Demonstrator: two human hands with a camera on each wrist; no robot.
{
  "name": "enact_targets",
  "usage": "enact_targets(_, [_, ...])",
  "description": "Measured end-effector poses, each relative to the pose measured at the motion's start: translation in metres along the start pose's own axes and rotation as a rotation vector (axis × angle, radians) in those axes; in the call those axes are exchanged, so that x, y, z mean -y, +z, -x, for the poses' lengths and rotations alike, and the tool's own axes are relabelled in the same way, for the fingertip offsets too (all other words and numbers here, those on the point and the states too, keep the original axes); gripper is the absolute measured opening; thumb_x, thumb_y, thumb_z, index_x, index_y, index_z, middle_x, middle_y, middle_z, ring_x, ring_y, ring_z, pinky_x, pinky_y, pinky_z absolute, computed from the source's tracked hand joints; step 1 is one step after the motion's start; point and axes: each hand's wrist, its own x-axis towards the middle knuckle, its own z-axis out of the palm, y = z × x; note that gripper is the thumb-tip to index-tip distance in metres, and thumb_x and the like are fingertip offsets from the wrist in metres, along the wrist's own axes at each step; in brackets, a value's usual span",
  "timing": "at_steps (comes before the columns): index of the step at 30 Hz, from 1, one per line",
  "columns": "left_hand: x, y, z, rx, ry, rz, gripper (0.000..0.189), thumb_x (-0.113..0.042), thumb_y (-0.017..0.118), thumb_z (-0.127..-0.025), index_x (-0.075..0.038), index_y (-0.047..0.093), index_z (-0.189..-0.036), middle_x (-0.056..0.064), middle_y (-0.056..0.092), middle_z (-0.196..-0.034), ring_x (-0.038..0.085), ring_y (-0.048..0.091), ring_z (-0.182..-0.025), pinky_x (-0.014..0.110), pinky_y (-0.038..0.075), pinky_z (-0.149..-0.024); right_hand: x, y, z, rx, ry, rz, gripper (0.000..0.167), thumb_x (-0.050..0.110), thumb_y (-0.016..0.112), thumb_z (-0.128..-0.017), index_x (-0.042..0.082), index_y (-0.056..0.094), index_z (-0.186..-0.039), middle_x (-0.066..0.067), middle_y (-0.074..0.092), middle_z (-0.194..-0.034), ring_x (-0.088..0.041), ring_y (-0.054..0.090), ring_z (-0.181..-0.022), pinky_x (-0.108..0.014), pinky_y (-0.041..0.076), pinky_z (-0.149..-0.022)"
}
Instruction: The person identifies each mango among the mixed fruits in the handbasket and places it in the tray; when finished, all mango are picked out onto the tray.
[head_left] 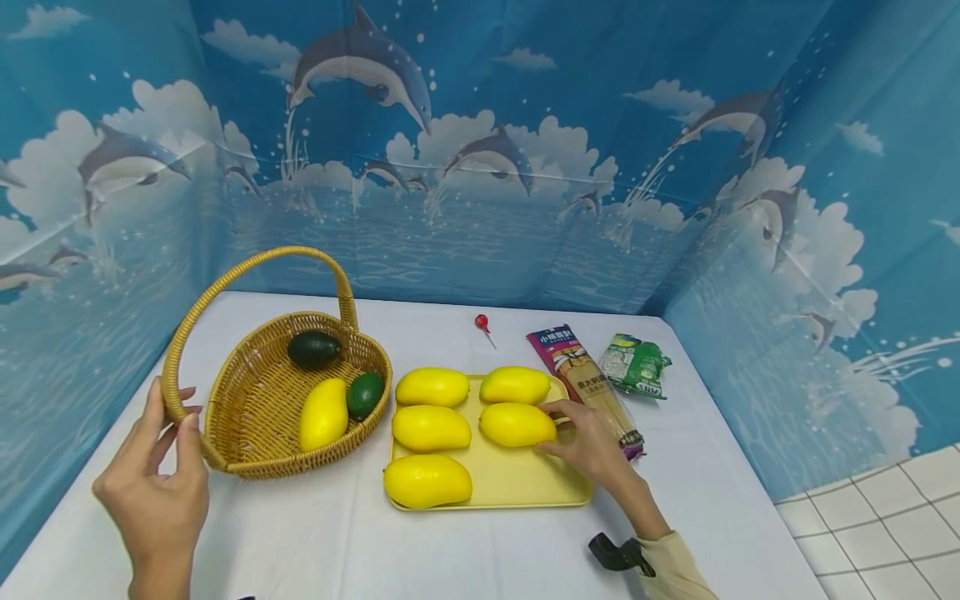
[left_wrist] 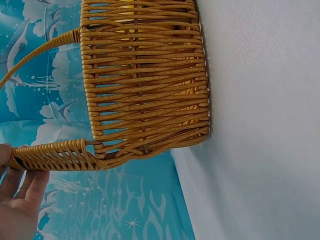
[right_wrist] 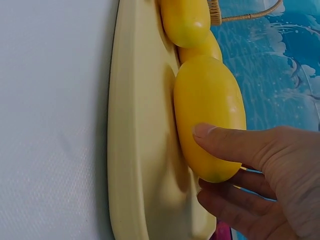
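Note:
My left hand (head_left: 161, 483) pinches the lower left part of the handle of a wicker basket (head_left: 300, 467), fingers on one side and thumb on the other. Inside the basket lie a yellow mango (head_left: 324, 415), a dark avocado (head_left: 313, 349) and a green avocado-like fruit (head_left: 365, 395). My right hand (head_left: 588, 442) grips the right end of a mango (head_left: 517, 425) in the right column on the yellow tray (head_left: 517, 492). In the right wrist view the thumb presses this mango (right_wrist: 210, 100), while the other fingers curl behind it, partly hidden. Several more mangoes (head_left: 431, 428) rest on the tray.
Behind the tray lies a red lollipop (head_left: 482, 322). A pack of pasta (head_left: 585, 379) sits just right of the tray, touching or close to it, with a green snack bag (head_left: 636, 365) beyond. A dolphin-print curtain (head_left: 465, 208) borders the white table (head_left: 300, 542).

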Motion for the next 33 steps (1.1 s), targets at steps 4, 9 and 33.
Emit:
enact_targets(4, [0.000,0.000,0.000,0.002,0.001,-0.001,0.065,0.011,0.069,-0.098,-0.016,0.054,-0.156,0.016,0.073,-0.134,0.001,0.069,-0.119,0.014,0.055,-0.101,0.003,-0.002,0.001,0.013,0.018,-0.005,0.057,0.010,0.099,-0.077,0.002,0.074,-0.128,-0.014,0.076,-0.125,-0.030,0.075,-0.105,-0.044,0.067,-0.092])
enact_targets(9, [0.000,-0.001,0.001,0.006,0.008,0.004,0.065,0.010,0.069,-0.098,-0.015,0.054,-0.156,0.017,0.072,-0.134,0.000,0.069,-0.119,0.014,0.055,-0.101,0.003,-0.003,0.001,0.028,0.026,-0.013,0.062,0.011,0.099,-0.077,0.001,0.072,-0.132,-0.016,0.075,-0.129,-0.032,0.075,-0.108,-0.046,0.067,-0.094])
enact_targets(33, [-0.002,-0.001,0.000,0.015,0.013,-0.006,0.066,0.011,0.069,-0.099,-0.017,0.053,-0.157,0.023,0.072,-0.133,-0.001,0.068,-0.121,0.013,0.054,-0.102,0.135,-0.107,-0.082,0.484,-0.420,0.022,0.075,0.027,0.092,-0.089,0.009,0.059,-0.154,-0.009,0.060,-0.156,-0.031,0.059,-0.139,-0.055,0.056,-0.113])
